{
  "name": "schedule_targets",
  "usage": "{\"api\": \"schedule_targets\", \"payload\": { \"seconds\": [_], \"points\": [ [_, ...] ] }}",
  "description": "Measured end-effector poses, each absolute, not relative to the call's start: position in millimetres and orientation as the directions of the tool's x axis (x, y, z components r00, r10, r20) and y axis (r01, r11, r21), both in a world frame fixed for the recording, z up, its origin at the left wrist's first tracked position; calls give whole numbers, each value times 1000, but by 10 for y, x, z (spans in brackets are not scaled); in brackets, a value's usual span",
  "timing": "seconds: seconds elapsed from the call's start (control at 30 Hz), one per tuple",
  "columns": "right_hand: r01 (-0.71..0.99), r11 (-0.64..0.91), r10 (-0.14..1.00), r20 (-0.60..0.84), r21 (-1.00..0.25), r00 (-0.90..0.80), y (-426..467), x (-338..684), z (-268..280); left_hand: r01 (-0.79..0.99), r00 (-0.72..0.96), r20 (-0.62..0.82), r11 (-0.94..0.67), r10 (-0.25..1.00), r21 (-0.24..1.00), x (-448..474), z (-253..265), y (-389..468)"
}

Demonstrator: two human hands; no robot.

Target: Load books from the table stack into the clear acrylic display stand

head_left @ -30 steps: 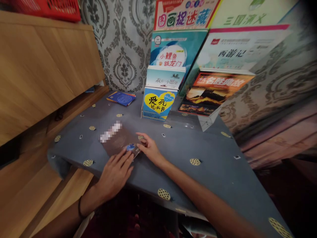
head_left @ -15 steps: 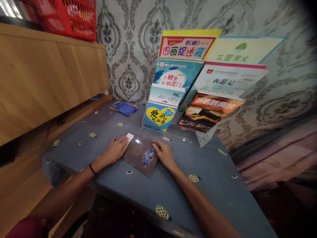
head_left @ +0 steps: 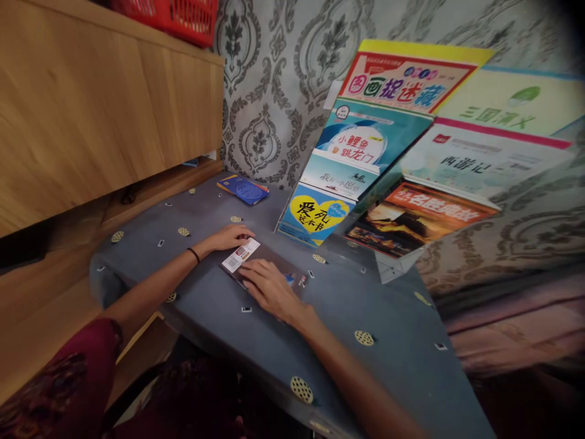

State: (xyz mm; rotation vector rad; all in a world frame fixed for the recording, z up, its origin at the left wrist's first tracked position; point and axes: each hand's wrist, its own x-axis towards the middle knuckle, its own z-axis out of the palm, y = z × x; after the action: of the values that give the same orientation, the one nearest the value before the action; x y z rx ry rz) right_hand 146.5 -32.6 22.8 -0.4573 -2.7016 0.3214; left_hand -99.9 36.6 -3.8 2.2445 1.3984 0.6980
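Observation:
A thin book (head_left: 292, 268) with a dark brown-grey cover and a white barcode strip (head_left: 242, 256) along its left end lies flat on the cloth-covered table (head_left: 196, 329). My right hand (head_left: 269, 288) rests flat across the middle of the cover, fingers stretched toward the strip, and hides much of the blue picture. At the book's upper left corner is my left hand (head_left: 232, 236), its fingers loosely bent and apart beside the edge. Whether those fingertips touch the book I cannot tell.
Behind the book stands a display rack (head_left: 395, 268) with several upright books, including a blue one with a yellow heart (head_left: 315, 213). A blue booklet (head_left: 244, 189) lies near the wall. A wooden cabinet (head_left: 114, 116) with a red basket (head_left: 192, 21) is on the left.
My right hand has moved left from the book's right edge onto its cover. My left hand has slid up to the far corner, baring the barcode strip. The view has shifted.

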Motion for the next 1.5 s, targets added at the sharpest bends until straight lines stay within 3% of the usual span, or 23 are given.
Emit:
{"api": "schedule_targets", "payload": {
  "seconds": [0.1, 0.17, 0.47, 1.13, 1.33, 1.5],
  "points": [
    [205, 947, 266, 243, -249, -933, -365, 1213, 234, 721, 331, 217, -395, 918, 569, -955, -103, 445],
    [213, 949, 263, 208, -232, -942, -342, 1107, 210, 732, 294, 232, -374, 927, 569, -938, -135, 457],
    [303, 927, 347, 198, -219, -917, -305, 948, 138, 745, 264, 261, -368, 929, 556, -919, -155, 427],
    [267, 898, 361, 238, -350, -902, -227, 969, 60, 752, 256, 269, -366, 929, 548, -922, -175, 395],
    [394, 851, 483, 221, -348, -847, -255, 963, 61, 735, 261, 269, -372, 927, 567, -938, -166, 396],
    [408, 841, 494, 198, -355, -847, -236, 965, 89, 729, 254, 257, -359, 932, 583, -939, -155, 384]
  ]
}}
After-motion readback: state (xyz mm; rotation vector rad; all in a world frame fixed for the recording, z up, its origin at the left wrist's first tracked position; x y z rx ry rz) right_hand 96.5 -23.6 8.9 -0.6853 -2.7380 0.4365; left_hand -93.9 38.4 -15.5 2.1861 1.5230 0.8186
